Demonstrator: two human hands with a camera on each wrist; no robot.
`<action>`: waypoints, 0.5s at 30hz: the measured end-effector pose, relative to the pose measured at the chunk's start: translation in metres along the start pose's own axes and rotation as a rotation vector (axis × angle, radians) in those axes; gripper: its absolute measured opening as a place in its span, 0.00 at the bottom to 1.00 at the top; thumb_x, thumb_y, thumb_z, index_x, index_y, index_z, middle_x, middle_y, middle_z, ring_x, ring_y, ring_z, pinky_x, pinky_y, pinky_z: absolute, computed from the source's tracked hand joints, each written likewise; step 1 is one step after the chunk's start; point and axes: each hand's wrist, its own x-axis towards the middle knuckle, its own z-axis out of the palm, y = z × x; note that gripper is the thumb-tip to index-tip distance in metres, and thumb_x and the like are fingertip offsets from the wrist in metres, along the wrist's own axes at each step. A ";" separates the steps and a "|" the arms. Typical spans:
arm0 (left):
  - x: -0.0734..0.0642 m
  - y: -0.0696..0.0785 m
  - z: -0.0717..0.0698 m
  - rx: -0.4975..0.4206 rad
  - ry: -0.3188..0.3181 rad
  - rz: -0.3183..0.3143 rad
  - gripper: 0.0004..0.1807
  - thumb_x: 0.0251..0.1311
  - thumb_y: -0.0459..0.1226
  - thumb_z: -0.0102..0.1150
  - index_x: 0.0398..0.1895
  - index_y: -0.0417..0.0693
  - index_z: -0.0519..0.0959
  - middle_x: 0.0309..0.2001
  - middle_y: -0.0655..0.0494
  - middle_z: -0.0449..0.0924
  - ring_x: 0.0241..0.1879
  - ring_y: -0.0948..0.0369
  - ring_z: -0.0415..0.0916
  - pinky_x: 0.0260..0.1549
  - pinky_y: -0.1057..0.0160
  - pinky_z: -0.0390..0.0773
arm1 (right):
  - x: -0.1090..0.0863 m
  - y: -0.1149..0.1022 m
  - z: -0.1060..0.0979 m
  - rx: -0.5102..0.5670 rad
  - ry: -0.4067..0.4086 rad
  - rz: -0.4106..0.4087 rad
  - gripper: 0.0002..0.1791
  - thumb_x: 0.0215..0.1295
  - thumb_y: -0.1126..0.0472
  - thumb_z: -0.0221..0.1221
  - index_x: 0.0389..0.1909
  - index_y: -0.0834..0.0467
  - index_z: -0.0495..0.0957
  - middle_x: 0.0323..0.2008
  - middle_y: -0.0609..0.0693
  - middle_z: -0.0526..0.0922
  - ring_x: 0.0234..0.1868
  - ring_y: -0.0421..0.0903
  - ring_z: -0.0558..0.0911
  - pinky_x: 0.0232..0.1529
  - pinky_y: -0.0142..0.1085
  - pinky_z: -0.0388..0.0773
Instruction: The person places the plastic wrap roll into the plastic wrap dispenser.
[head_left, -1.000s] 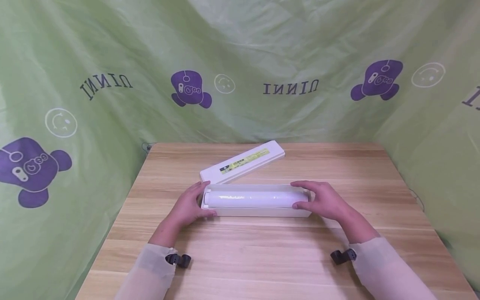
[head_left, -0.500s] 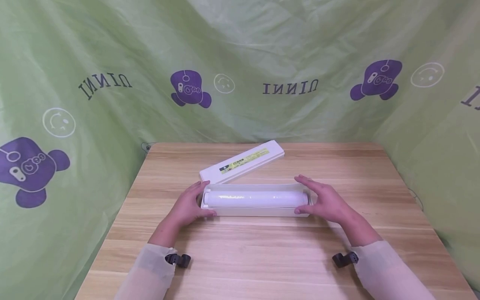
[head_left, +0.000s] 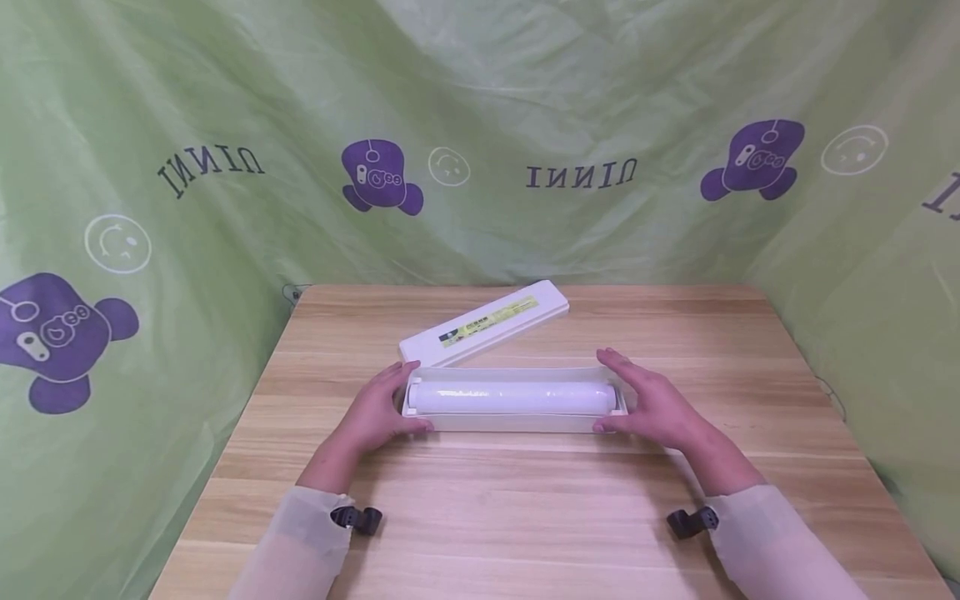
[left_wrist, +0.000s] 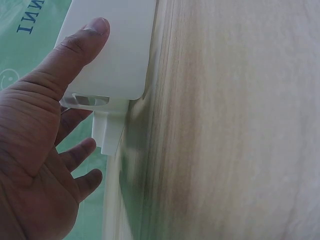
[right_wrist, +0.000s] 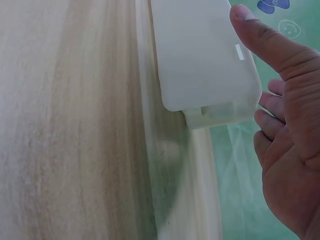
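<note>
A long white box [head_left: 517,423] lies lengthwise across the table in the head view, uncovered. Inside it sits a shiny white roll of cling film [head_left: 510,398]. My left hand [head_left: 375,408] grips the box's left end, thumb against the near wall and fingers at the far side. In the left wrist view that thumb [left_wrist: 82,42] lies flat on the wall. At the other end, my right hand [head_left: 652,404] is spread around the corner, with its thumb by the near edge and its fingers extended past the far edge. Whether the right thumb touches the box is hard to tell.
Behind the box a white lid [head_left: 487,321] with a yellow-green label lies at a slant, its left end close to the box. Green printed fabric [head_left: 487,225] hangs behind and beside the wooden table [head_left: 480,517].
My right hand has slid a little rightward off the roll and the box's end, its fingers spreading wider. My left hand, the box and the lid stay about where they were.
</note>
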 end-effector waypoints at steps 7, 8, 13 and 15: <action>0.001 0.002 0.000 -0.002 -0.010 -0.019 0.69 0.27 0.68 0.82 0.80 0.62 0.63 0.80 0.43 0.57 0.78 0.41 0.54 0.74 0.37 0.56 | -0.003 0.007 0.003 -0.007 -0.012 0.037 0.68 0.44 0.36 0.80 0.83 0.53 0.54 0.81 0.59 0.55 0.78 0.65 0.59 0.76 0.62 0.56; 0.001 0.002 0.000 0.000 -0.011 -0.019 0.69 0.27 0.68 0.82 0.80 0.62 0.63 0.80 0.43 0.57 0.78 0.41 0.54 0.74 0.37 0.57 | -0.003 0.008 0.004 -0.006 -0.016 0.042 0.68 0.44 0.36 0.80 0.83 0.53 0.54 0.81 0.58 0.55 0.78 0.65 0.59 0.76 0.62 0.56; 0.000 0.002 0.000 0.001 -0.013 -0.023 0.68 0.28 0.67 0.83 0.80 0.63 0.64 0.80 0.43 0.57 0.78 0.41 0.54 0.74 0.37 0.57 | -0.004 0.012 0.006 0.005 -0.031 0.058 0.69 0.44 0.36 0.79 0.83 0.53 0.53 0.81 0.59 0.54 0.78 0.66 0.57 0.76 0.63 0.55; 0.000 0.003 0.000 -0.004 -0.014 -0.027 0.68 0.28 0.67 0.83 0.80 0.63 0.64 0.80 0.44 0.57 0.78 0.41 0.53 0.74 0.36 0.57 | -0.004 0.012 0.007 0.009 -0.034 0.058 0.68 0.44 0.37 0.80 0.83 0.54 0.54 0.81 0.59 0.55 0.78 0.65 0.57 0.76 0.63 0.55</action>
